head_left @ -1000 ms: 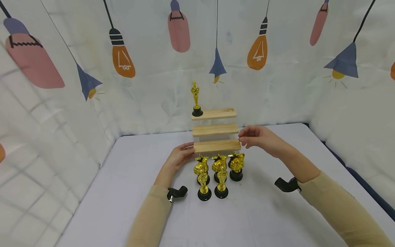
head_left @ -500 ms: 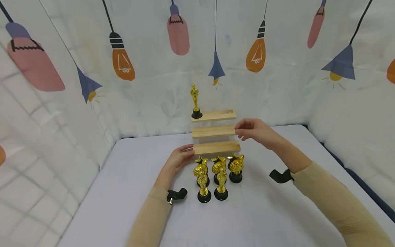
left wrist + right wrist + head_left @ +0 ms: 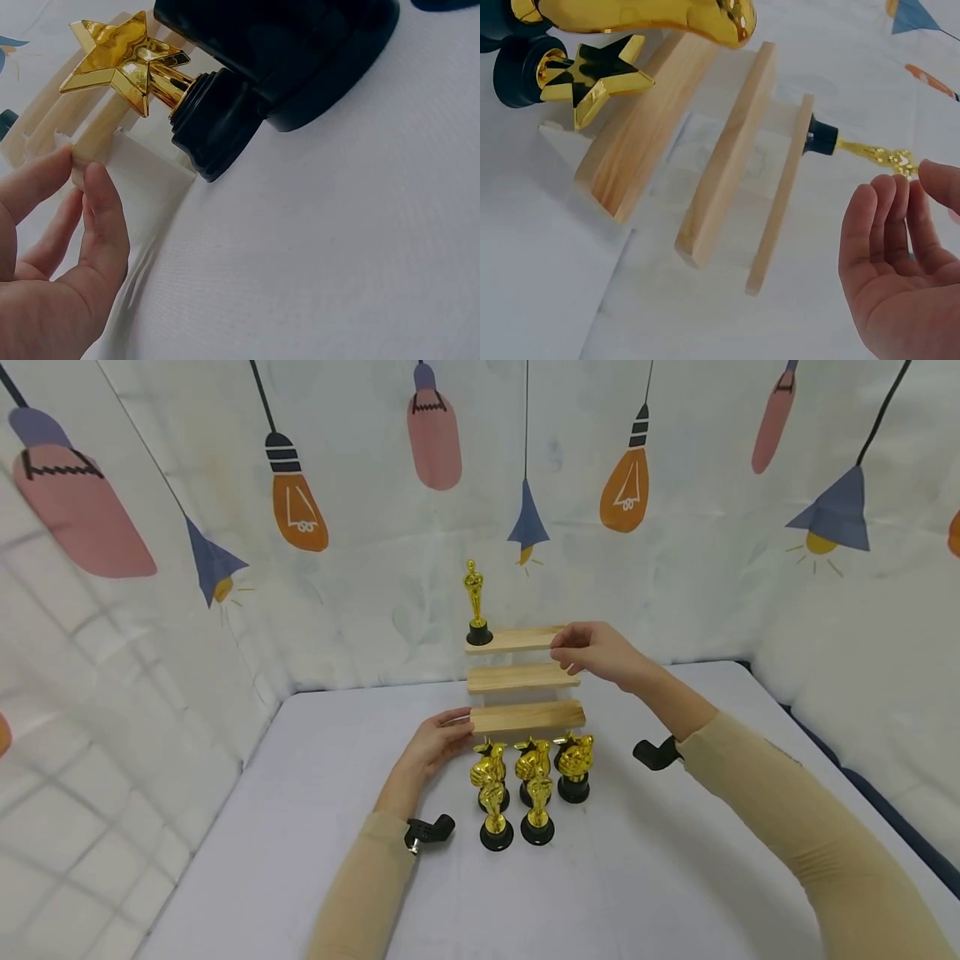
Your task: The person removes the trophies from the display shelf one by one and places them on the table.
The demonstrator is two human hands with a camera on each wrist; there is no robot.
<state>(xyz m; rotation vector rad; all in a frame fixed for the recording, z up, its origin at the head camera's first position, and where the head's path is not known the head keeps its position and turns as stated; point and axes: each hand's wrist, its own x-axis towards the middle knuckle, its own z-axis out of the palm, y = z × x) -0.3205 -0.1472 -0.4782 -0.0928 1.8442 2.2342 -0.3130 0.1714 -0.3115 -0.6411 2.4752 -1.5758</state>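
A three-tier rack with light wooden shelves stands at the back of the table. My left hand (image 3: 437, 745) pinches the left end of its lowest shelf (image 3: 527, 717) between thumb and finger, plain in the left wrist view. My right hand (image 3: 600, 652) hovers by the right end of the top shelf (image 3: 517, 639), holding nothing, its fingers loosely bent in the right wrist view. A gold statuette (image 3: 474, 593) on a black base stands upright at the top shelf's left end. The middle shelf (image 3: 521, 677) bears nothing.
Several gold trophies stand in rows before the rack, including a figure trophy (image 3: 538, 810), another (image 3: 495, 814) left of it, and a star trophy (image 3: 124, 60). Behind the white-covered table (image 3: 300, 827) hangs a cloth (image 3: 375, 593) printed with lamps.
My right hand has risen from beside the lowest shelf, past the middle one, to the top shelf's right end, moving slightly left. My left hand stays at the lowest shelf.
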